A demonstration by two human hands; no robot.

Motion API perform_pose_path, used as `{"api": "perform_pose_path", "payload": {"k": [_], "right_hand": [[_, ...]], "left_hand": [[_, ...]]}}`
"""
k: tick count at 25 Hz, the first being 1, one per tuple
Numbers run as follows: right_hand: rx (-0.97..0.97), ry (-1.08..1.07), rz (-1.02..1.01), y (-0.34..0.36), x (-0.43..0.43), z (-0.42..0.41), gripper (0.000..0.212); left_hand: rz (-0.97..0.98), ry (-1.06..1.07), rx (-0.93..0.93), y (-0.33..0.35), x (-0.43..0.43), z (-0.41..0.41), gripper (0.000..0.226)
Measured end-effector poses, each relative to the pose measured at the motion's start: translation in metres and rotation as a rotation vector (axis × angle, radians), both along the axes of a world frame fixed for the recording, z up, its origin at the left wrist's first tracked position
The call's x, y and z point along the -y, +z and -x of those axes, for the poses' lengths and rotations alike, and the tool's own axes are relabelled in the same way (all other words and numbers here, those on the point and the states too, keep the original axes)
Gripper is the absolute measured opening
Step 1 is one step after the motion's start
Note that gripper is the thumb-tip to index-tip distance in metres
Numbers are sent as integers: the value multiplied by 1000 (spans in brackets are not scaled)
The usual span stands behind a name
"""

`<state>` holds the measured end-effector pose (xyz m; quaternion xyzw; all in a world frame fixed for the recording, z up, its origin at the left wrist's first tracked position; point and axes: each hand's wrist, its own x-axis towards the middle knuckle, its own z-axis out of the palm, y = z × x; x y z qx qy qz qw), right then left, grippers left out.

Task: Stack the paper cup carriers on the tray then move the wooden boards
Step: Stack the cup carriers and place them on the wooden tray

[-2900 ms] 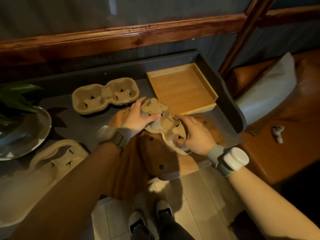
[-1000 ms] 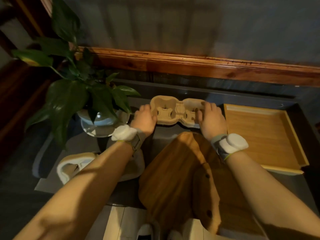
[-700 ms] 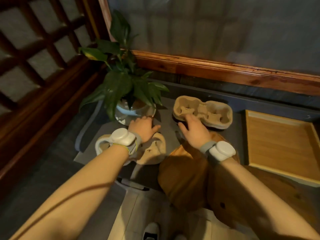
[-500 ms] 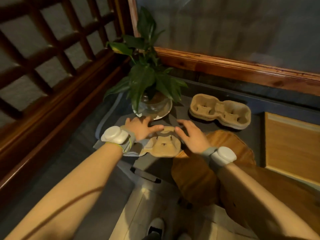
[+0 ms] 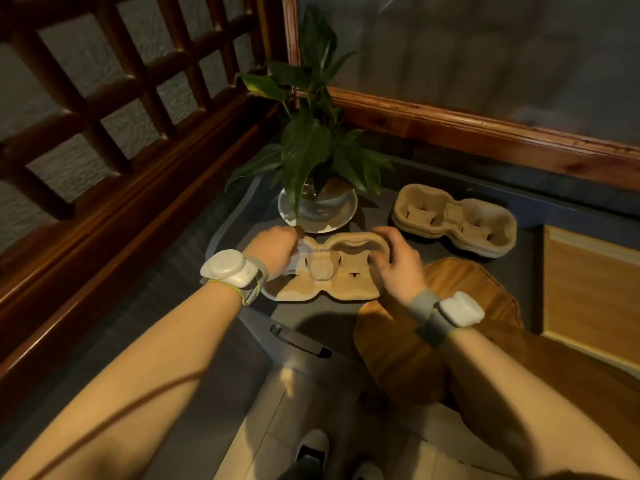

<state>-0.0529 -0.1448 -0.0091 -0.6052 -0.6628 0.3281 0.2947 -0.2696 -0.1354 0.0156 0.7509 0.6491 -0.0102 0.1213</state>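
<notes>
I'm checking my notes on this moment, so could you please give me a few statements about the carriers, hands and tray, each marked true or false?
1. Both the left hand and right hand grip the near cup carrier. True.
2. The wooden tray holds the carrier stack. False: the stack sits on the dark tabletop.
3. The potted plant stands behind the near carrier. True.
4. The wooden boards lie left of the plant. False: they lie under the right wrist.

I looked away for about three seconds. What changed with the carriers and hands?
Both hands set one carrier on the far stack, let go, moved left and now grip the near carrier: left hand, right hand. Tray and boards stayed put.
</notes>
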Motion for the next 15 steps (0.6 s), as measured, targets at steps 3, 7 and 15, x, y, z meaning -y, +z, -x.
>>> {"api": "perform_pose_path", "payload": {"k": [3,7,15], "right_hand": [[25,-92,-14,21,-6,-37,37],[44,-234,-50,42,-13,-108,36],[4,-600,-16,58,-62,-170,43]], "left_hand": [[-30,-80,151,7,-8,-28,30],[-19,13,441,16,-27,-89,37],[106,388,877,9,-83,-168,39]]}}
